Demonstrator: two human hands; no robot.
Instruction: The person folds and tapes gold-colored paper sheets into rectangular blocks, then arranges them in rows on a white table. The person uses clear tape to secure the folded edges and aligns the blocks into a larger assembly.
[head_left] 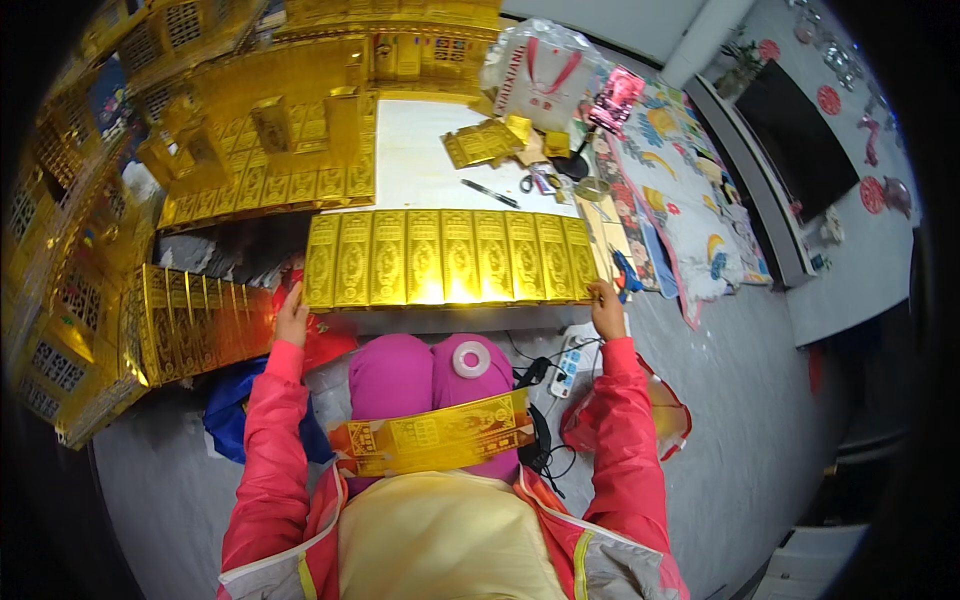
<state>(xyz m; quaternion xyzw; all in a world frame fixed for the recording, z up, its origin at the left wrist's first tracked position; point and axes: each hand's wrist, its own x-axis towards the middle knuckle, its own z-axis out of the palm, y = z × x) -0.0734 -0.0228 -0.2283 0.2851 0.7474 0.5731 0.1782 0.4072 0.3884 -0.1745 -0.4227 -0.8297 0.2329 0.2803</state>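
Indoors, a long gold panel [445,257] of narrow embossed sections lies level along the near edge of a white table [420,135], directly before a seated person. The left hand [291,318] is at its near left corner and the right hand [606,312] at its near right corner, each with fingers drawn in on the panel's end. Both forearms, in pink-red sleeves, reach forward on either side of the lap, roughly parallel, the hands spread the panel's full width apart.

Across the lap rests a loose gold sheet [435,437], with a pale tape roll [471,360] on the right thigh of the purple trousers. At the table's far side stands a white bag [540,90] with red handles, its contents impossible to make out. Low beside the right forearm, a red bag [672,408] gapes, showing a yellowish interior; beside the left forearm, a blue bag [232,412] sits on the floor, its inside hidden. A dark pen [490,193] lies beyond the panel, and gold openwork structures [430,60] rise to the left and behind.
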